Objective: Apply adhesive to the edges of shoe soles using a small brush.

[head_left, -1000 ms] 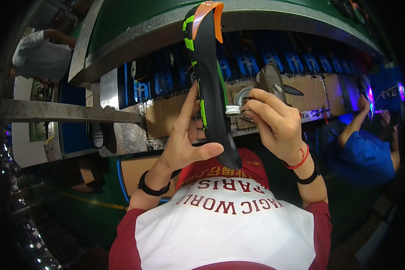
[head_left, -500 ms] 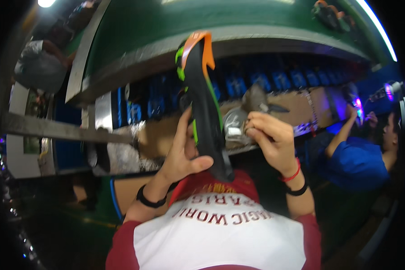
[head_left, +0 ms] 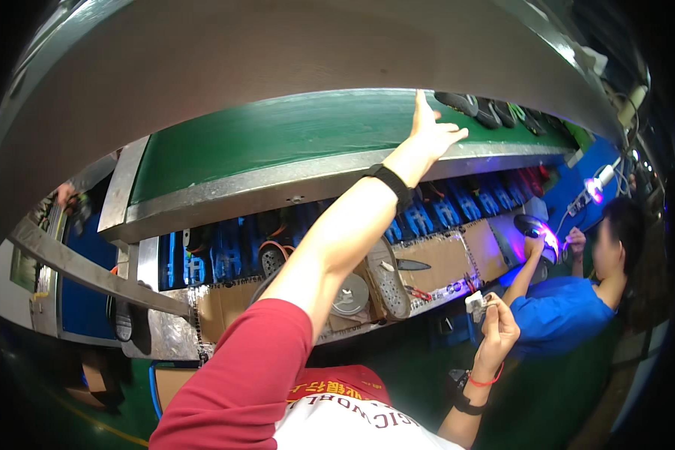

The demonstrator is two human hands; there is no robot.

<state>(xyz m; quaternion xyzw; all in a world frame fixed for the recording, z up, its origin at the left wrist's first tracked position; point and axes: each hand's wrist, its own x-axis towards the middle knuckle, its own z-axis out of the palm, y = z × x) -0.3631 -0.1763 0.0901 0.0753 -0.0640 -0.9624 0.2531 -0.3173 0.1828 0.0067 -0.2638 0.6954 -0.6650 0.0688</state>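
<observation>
My left arm stretches across the bench. My left hand (head_left: 431, 133) is over the green conveyor belt (head_left: 277, 139), fingers spread and holding nothing. Several dark shoes (head_left: 487, 112) lie on the belt just right of it. Low on the right, my right hand (head_left: 497, 330) pinches a small crumpled white piece (head_left: 476, 304), possibly cloth or paper. Under my left forearm a round lidded tin (head_left: 350, 297) stands on the bench beside a grey shoe part dotted with holes (head_left: 388, 281). A dark flat blade-like piece (head_left: 412, 265) and a red-handled tool (head_left: 418, 293) lie to their right.
A broad metal panel (head_left: 300, 52) overhangs the belt. Blue racks (head_left: 225, 251) line the space beneath the belt, behind the cardboard-covered bench (head_left: 442, 251). At right, a person in a blue shirt (head_left: 562, 311) holds a shoe (head_left: 536, 232) near purple light. A metal bar (head_left: 97, 266) crosses the left.
The black shoe with orange and green trim has left my left hand, which moved up and far over the belt. My right hand moved away from the tin, right and down, with the white piece.
</observation>
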